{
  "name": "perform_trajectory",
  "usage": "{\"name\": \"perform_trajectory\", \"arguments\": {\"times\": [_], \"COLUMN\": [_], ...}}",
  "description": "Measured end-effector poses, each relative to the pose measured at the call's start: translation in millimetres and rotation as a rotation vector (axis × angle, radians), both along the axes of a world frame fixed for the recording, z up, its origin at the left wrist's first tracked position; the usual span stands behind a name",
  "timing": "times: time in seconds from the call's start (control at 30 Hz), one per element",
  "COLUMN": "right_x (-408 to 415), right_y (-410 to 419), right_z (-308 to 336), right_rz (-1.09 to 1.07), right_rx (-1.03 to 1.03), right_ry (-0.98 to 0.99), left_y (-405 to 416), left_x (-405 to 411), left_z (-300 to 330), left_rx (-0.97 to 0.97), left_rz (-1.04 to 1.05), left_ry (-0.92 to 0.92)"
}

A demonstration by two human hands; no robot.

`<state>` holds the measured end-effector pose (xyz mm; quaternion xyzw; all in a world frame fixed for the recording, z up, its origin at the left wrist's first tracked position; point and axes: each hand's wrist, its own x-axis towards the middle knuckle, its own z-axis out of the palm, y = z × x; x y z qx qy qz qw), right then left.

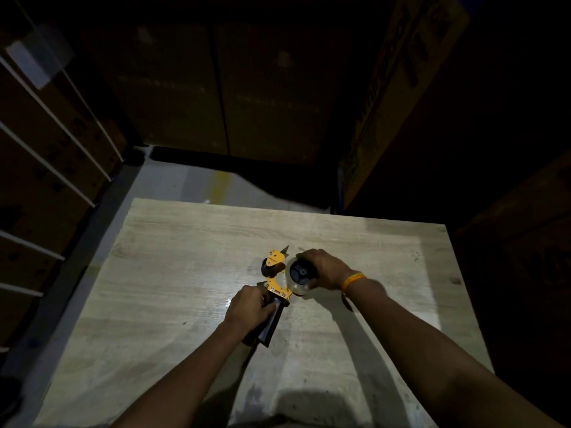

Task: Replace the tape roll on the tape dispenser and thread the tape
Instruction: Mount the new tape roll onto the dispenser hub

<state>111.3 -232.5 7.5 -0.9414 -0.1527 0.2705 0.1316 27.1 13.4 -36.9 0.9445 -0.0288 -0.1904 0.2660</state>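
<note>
The tape dispenser (276,279) lies on its side near the middle of the wooden table (173,242), and the left hand (247,307) is wrapped around its black handle (270,327), pinning it down, while the right hand (324,268) is cupped over the tape roll (301,278) with its fingers curled round the rim, at the dispenser's hub. Whether the roll is fully seated on the hub cannot be told from here. The likely trouble is a roll pushed on crooked, which would jam or sit proud; a roll mounted the wrong way round would leave the sticky face pointing away from the roller (268,266) when it comes to threading. The toothed blade (285,250) at the far tip sits close to the right knuckles, so a slip of that hand could mean a nick. The light is poor too, making the clear tape's loose end hard to find. The frame is flat yellow painted metal with small rivets, the handle smooth and dark, the roll glossy and translucent round a black ribbed core, the table a pale matt wood grain. A yellow band (353,280) circles the right wrist.
</note>
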Motion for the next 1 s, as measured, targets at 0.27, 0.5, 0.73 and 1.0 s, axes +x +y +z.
{"name": "perform_trajectory", "arguments": {"times": [0.27, 0.5, 0.73, 1.0], "right_x": [-15, -28, -39, -93], "right_y": [10, 22, 18, 18], "right_z": [-16, -19, -17, -18], "right_rz": [-0.052, -0.179, -0.317, -0.671], "right_rx": [0.03, -0.004, 0.138, 0.377], "right_ry": [-0.042, -0.112, -0.087, -0.04], "left_y": [0, -11, -31, -56], "left_x": [8, 17, 32, 33], "left_z": [5, 19, 17, 12], "left_rx": [-0.155, -0.188, 0.006, 0.085], "left_rz": [-0.19, -0.22, 0.122, 0.127], "left_ry": [0.131, 0.222, -0.021, 0.008]}}
